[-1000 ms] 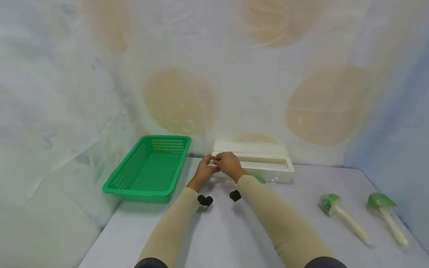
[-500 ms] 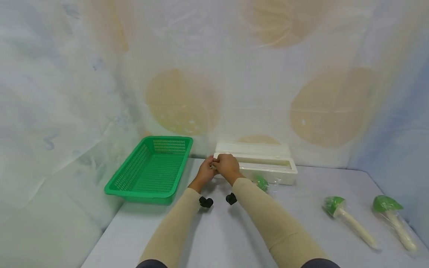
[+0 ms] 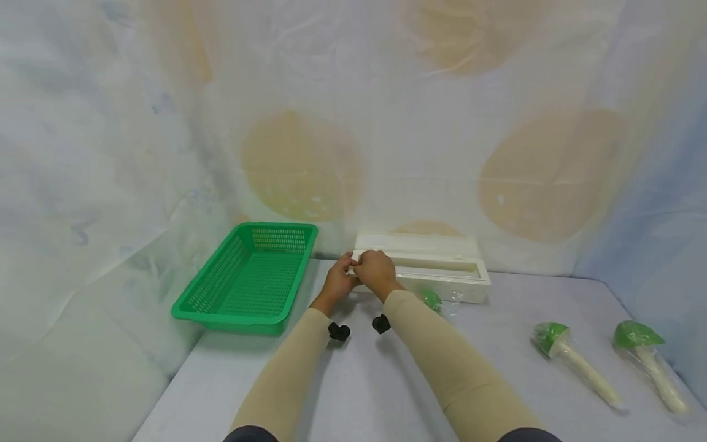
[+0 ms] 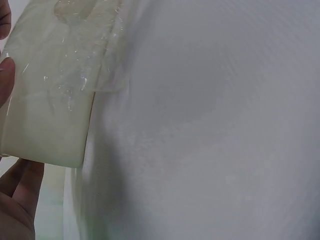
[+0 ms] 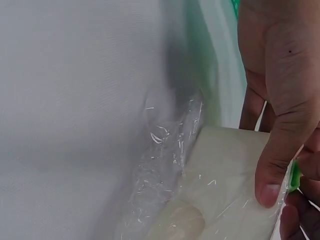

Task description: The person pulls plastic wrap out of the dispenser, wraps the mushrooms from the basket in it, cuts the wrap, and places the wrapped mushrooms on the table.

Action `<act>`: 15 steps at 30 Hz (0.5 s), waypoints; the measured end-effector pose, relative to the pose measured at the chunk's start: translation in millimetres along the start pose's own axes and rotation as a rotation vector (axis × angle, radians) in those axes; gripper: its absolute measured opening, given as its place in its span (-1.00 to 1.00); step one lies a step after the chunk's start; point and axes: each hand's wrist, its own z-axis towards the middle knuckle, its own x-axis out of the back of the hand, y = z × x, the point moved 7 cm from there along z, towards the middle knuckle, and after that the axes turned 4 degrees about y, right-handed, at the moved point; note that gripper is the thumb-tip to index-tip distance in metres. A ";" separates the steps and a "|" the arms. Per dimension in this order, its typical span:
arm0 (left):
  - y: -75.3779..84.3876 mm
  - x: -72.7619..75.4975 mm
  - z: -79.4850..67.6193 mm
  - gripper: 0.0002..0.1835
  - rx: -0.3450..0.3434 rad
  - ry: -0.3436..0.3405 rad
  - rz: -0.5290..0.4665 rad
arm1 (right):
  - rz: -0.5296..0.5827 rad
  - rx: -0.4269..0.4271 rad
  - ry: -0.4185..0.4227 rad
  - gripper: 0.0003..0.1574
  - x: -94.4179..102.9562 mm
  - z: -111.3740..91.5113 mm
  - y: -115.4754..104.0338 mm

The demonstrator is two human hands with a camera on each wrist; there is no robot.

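Both hands meet at the left end of a long white box (image 3: 458, 287) with its lid raised. My left hand (image 3: 337, 283) grips that end, its thumb (image 5: 272, 185) lying on the front face over clear film (image 5: 172, 150). A small green piece (image 5: 295, 177) sits at the box edge, pinched by my right hand (image 3: 377, 273); in the head view the fingers hide it. Against the box front lies a film-wrapped thing with a green head (image 3: 431, 299); its rounded cream end (image 5: 182, 220) shows in the right wrist view, and my right forearm partly covers it.
A green slotted basket (image 3: 248, 276) stands to the left. At the right lie two more wrapped things with green heads and whitish stems, a nearer one (image 3: 580, 365) and a farther-right one (image 3: 652, 365). Patterned sheeting (image 3: 414, 153) hangs behind the white table (image 3: 353, 393).
The green piece showed between the fingers a second ago and is now covered in the head view. The hands stay at the box's left end, and the view has shifted slightly.
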 end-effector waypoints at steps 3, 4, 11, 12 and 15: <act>-1.1 0.1 -0.4 -0.77 0.009 -0.005 0.010 | 0.031 -0.028 -0.008 -0.71 2.2 -0.8 0.5; -1.4 0.0 -0.5 -0.77 0.011 -0.006 0.015 | 0.044 -0.043 -0.014 -0.69 2.7 -0.8 1.5; -4.1 -1.5 -0.7 -0.76 0.028 0.002 0.013 | 0.069 -0.097 -0.042 -0.74 4.0 2.8 11.6; -4.1 -2.0 -0.8 -0.76 0.029 -0.001 0.010 | 0.072 -0.106 -0.050 -0.71 3.4 3.5 13.9; -5.0 -3.4 -1.4 -0.73 0.040 -0.016 0.015 | 0.097 -0.135 -0.072 -0.72 3.1 4.1 20.8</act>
